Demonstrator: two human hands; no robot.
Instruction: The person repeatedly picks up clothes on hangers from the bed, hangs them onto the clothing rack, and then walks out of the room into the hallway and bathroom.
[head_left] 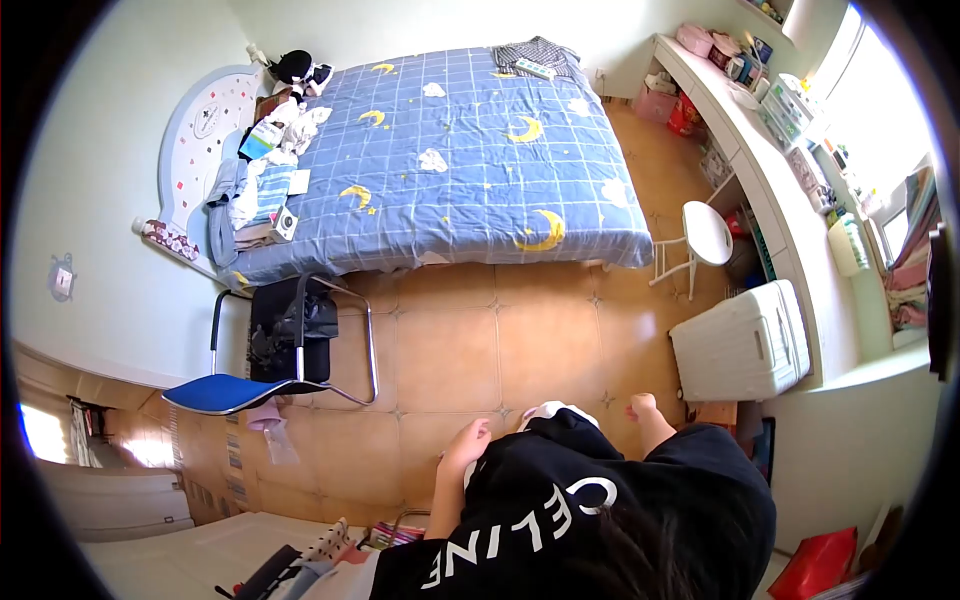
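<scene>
My left hand hangs in front of my body above the tiled floor, its fingers loosely curled with nothing visible in them. My right hand is held out lower right, also with the fingers curled in and no object showing. Closest to the right hand is a white suitcase standing by the desk, apart from it. A bed with a blue checked cover of moons and clouds lies ahead, beyond the reach of both hands. I wear a black shirt with white letters.
A blue chair with a metal frame and a black bag stands at left. A white stool is beside the long desk at right. Clothes are heaped by the headboard. A red bag sits at bottom right.
</scene>
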